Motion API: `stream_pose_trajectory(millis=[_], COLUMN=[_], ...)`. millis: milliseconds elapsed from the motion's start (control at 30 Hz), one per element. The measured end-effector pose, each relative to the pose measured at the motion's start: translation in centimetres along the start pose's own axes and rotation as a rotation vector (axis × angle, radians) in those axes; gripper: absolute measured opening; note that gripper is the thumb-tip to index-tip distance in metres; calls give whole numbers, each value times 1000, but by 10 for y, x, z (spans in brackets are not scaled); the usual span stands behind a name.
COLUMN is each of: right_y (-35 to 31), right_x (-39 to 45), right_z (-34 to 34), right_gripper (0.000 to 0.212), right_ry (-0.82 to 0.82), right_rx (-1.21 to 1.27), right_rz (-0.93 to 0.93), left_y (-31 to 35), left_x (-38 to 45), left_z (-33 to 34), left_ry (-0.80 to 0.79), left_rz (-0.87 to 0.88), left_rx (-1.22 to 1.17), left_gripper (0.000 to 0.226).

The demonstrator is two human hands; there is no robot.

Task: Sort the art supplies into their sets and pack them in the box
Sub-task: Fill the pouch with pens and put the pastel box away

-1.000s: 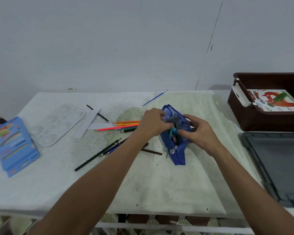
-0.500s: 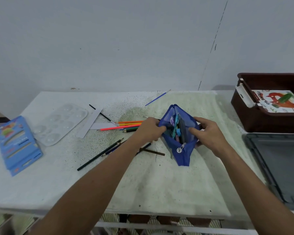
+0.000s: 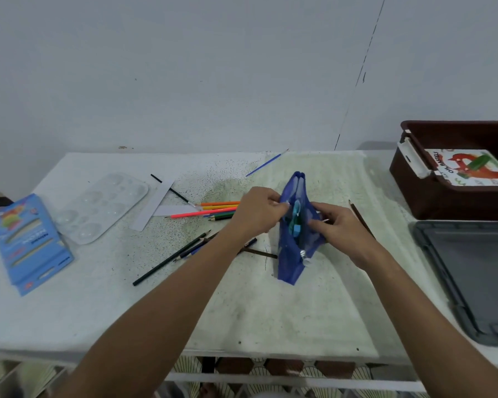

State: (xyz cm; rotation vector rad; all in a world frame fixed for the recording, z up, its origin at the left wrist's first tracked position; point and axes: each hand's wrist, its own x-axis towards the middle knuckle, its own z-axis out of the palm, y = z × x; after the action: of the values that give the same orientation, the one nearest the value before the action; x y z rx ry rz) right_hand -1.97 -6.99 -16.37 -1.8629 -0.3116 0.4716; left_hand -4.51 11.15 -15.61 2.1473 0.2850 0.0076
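White tabletop, plain wall behind. Pouch [image 3: 295, 225] mid-tabletop, mouth up — left hand [image 3: 259, 212] and right hand [image 3: 338, 229] pinch opposite edges, fingers clamped on fabric. Hold mouth wide, keep contents upright; loose pencils [image 3: 213, 209] just left go next, box [image 3: 454, 191] far right.

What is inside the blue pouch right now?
The blue pouch, held open by both hands, shows teal and light-blue items. Its walls and the fingers cover the rest.
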Motion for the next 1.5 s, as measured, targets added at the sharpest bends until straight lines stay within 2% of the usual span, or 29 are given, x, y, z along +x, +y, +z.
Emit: stream_pose_trajectory(millis=[67, 200, 267, 333, 400, 467, 533, 633, 733, 800, 900, 1033, 1133, 1200, 1333, 1400, 1500], right_y=[4, 6, 7, 6, 5, 2, -1, -1, -1, -1, 0, 0, -1, -4, -5, -5, -4], right_x=[1, 0, 0, 0, 1, 1, 2, 4, 6, 8, 11, 14, 18, 19, 20, 20, 20], right_z=[0, 0, 0, 0, 1, 4, 10, 19, 22, 22, 21, 26, 31, 33, 37, 37, 38], right_gripper=[34, 25, 23, 20, 18, 20, 26, 31, 28, 27, 24, 23, 25, 31, 37, 40, 39], right_ry=[32, 48, 44, 37, 32, 15, -23, -7, 18, 22, 30, 56, 47, 37, 13, 17, 27], right_rx=[3, 39, 63, 83, 97, 148, 208, 214, 169, 138, 118, 123, 106, 108, 89, 88, 87], right_rz=[46, 99, 108, 131, 153, 153, 115, 107, 118, 112, 104, 70, 47, 23, -28, -28, -31], left_y=[-7, -7, -6, -4, -6, -6, -5, -10, -16, -21, -26, -30, -36, -45, -92, -121, -144], left_x=[2, 0, 1, 3, 6, 6, 5, 6, 9, 11, 9, 5, 4, 5, 11, 12, 8], left_z=[-3, -3, -1, -2, -2, -2, 0, 6, 6, 3, -4, -14, -26, -44, -104, -132, -157], left_ry=[-20, -17, 14, 16, -11, -52, -81, -51, -28, -12, 9, 48, 177, 250, 299, 255, 81], left_rz=[-32, 11, 84, 71, -34, -177, -227, -220, -194, -152, -46, 37, -15, -89, -268, -406, -458], left_rx=[171, 221, 291, 329, 223, -33, -170, -78, 90, 150, 143, 85, -38, -137, 430, 676, 749], left_gripper=[26, 51, 41, 30, 30, 35, 30, 25, 6, 8, 23, 23, 15, 17, 42, 49, 49])
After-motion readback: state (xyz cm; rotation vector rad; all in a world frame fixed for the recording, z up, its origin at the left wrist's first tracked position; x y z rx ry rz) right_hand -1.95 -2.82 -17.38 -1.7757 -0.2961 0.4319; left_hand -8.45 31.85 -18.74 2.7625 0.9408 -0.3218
